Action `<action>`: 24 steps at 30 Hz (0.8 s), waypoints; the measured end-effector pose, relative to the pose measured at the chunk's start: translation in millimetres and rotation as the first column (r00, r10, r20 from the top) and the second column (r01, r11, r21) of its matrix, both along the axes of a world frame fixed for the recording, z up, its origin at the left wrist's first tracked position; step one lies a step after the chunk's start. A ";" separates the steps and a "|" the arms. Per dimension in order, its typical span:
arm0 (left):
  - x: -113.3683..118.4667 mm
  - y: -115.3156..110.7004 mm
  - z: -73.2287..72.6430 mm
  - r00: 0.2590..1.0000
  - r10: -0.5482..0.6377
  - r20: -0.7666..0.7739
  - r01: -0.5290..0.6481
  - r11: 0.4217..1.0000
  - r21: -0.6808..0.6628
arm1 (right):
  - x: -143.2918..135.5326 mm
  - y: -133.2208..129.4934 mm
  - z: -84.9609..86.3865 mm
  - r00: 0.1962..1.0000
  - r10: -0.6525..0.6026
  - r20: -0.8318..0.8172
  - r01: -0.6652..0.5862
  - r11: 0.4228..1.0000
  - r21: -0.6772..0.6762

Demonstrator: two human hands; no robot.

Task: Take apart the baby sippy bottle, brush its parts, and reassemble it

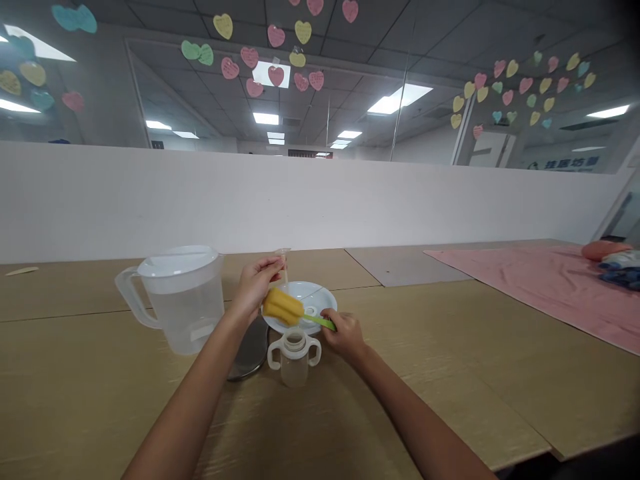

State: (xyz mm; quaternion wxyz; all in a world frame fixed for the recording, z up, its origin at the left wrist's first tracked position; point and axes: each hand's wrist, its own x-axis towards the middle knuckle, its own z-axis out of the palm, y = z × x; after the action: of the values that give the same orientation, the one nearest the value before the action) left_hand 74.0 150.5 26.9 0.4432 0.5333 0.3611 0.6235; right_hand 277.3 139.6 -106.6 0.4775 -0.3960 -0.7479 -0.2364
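Note:
My left hand (259,283) pinches a small clear, stem-like piece (284,261) above a white plate (324,298). The green handle (320,321) of a sponge brush is in the closed fingers of my right hand (345,333). Its yellow sponge head (283,306) points left, over the plate's left part and just below my left hand. A small baby bottle (295,360) with two white side handles stands upright and open-topped in front of the plate. White round parts (311,311) lie on the plate, partly hidden by the brush.
At the left stands a large lidded pitcher (187,313) of clear liquid. A dark flat tray (251,350) lies partly behind my left forearm. A pink cloth (540,283) covers the table's right side, with bundled fabric (617,260) on it. A low white wall (310,200) runs behind.

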 end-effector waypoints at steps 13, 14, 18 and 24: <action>-22.4 3.2 3.9 0.738 0.389 -0.551 -0.231 0.913 0.335 | 5.6 5.0 0.7 0.949 -0.070 -0.308 0.045 0.995 -0.088; -26.1 3.8 3.3 0.591 0.457 -0.665 -0.244 0.887 0.393 | 6.0 5.5 0.7 0.943 -0.074 -0.325 0.046 0.995 -0.093; -40.7 7.5 -6.7 0.173 0.389 -0.905 -0.231 0.909 0.346 | 5.9 5.6 0.3 0.934 -0.067 -0.350 0.033 0.994 -0.104; -57.7 16.7 -44.0 0.219 0.194 -0.956 -0.219 0.965 0.145 | 4.6 3.9 0.4 0.932 -0.053 -0.359 0.018 0.995 -0.098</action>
State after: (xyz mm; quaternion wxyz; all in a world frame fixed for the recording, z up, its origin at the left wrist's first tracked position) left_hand 16.3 167.2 -17.1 0.0486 0.7448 0.6295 0.2158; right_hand 281.9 143.5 -106.2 0.5832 -0.4679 -0.6505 -0.1332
